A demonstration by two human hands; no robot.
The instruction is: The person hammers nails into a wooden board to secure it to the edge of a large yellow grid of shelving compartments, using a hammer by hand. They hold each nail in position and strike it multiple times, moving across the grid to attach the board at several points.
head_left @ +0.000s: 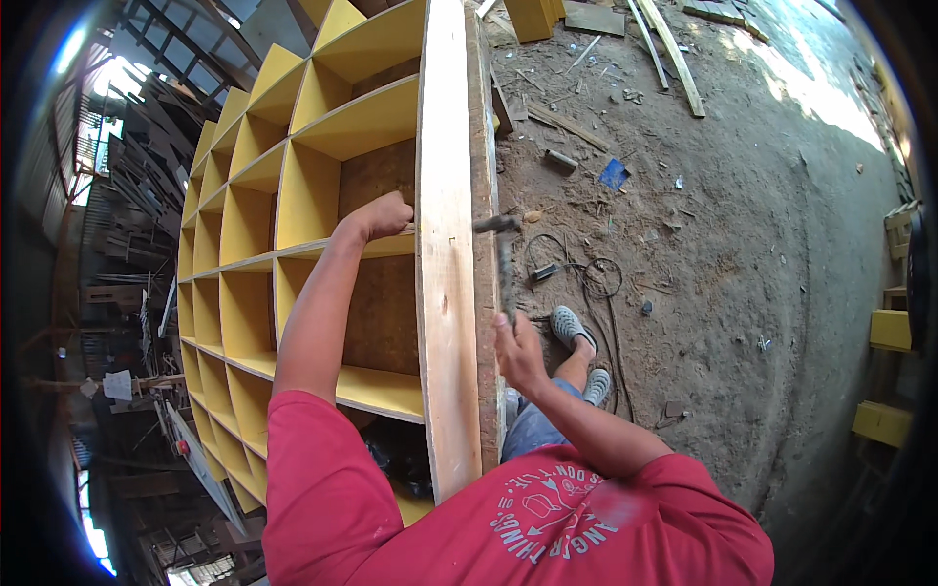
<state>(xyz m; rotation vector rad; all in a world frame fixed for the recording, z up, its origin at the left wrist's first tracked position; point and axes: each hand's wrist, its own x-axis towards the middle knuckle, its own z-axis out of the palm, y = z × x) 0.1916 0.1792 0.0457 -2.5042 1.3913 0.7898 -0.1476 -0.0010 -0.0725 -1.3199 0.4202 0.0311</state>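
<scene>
A hammer [505, 273] stands upright in my right hand [520, 350], its fingers wrapped round the lower handle. The hammer's head is up beside the right edge of a long pale wooden board [447, 322]. That board runs along the side of a large yellow grid of compartments [311, 195]. My left hand [387, 214] is closed in a fist inside one compartment, close against the board's left side and just above a yellow divider [322, 251]. Whatever its fingers hold is hidden.
On the dirt floor to the right lie a black cable [608, 322], a blue scrap [614, 175], wood strips [674, 59] and shavings. My feet in grey clogs [567, 327] stand beside the work. Yellow boxes [891, 330] sit at the far right; stacked timber [147, 146] is at the left.
</scene>
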